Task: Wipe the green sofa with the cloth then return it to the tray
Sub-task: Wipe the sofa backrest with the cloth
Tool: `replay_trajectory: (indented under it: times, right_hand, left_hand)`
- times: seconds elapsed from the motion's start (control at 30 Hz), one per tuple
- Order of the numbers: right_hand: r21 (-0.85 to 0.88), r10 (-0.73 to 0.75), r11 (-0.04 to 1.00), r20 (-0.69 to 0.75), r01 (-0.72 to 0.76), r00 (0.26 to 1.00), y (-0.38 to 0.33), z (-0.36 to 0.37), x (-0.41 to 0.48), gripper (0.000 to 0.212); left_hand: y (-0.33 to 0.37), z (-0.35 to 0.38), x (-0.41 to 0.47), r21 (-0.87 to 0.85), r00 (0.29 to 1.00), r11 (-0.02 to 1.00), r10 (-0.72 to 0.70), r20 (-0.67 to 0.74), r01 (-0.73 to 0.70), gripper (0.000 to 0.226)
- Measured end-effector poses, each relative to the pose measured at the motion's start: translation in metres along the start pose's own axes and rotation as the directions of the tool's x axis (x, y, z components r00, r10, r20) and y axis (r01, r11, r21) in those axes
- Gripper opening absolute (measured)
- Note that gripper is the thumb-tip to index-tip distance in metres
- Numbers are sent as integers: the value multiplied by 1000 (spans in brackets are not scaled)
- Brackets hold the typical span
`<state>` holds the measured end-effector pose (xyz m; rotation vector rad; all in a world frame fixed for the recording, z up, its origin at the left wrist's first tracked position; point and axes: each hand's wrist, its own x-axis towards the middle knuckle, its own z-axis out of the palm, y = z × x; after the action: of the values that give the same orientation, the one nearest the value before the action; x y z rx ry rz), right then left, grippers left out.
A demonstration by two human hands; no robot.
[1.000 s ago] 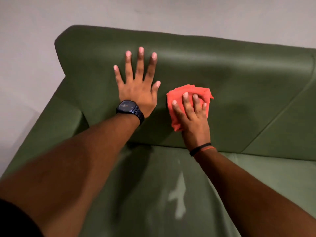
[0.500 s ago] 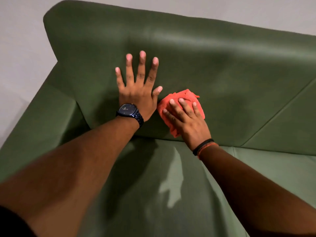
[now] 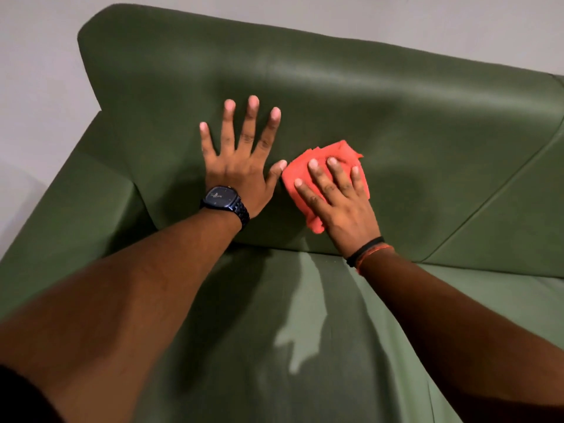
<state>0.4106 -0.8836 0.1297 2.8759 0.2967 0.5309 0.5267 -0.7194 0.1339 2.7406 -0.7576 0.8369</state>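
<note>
The right hand [image 3: 341, 199] lies flat with its fingers [image 3: 317, 175] spread over a crumpled orange-red cloth [image 3: 305, 175], pressing it against the lower part of the backrest of the dark green upholstered sofa [image 3: 396, 132]; the hand pins the cloth with the palm and fingers and does not curl around it. The cloth bunches out above the fingertips and below the thumb side of the palm. Just beside it, the left hand [image 3: 241, 166] is splayed wide open and braced flat on the same backrest, holding nothing, its thumb tip touching or nearly touching the cloth's left edge. A dark square-faced wristwatch with a metal link band [image 3: 222, 201] sits on the left wrist, and a black band with an orange thread [image 3: 369, 250] circles the right wrist. Both bare forearms reach forward over the lighter green seat cushion [image 3: 305, 315], where their shadows fall. A pale grey wall [image 3: 36, 71] stands behind the sofa.
</note>
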Motion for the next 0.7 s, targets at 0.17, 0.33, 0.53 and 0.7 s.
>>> replay_trajectory:
  times: [0.17, 0.33, 0.53, 0.7]
  right_hand:
    - [-87, -68, 993, 74, 75, 995, 15, -2, -20, 48]
    - [-42, -81, 996, 85, 85, 993, -1, 10, -24, 51]
    - [-105, -216, 968, 117, 228, 969, 20, 7, -26, 43]
    - [-101, -168, 979, 110, 179, 980, 14, 11, -25, 47]
  left_hand:
    - [-7, 0, 0, 12, 999, 999, 46, 9, -46, 81]
    - [-6, 3, -1, 19, 1000, 999, 31, 1, -31, 82]
    - [-5, 2, -1, 26, 999, 999, 41, 9, -41, 83]
    - [-3, 0, -1, 32, 999, 999, 25, 43, -26, 82]
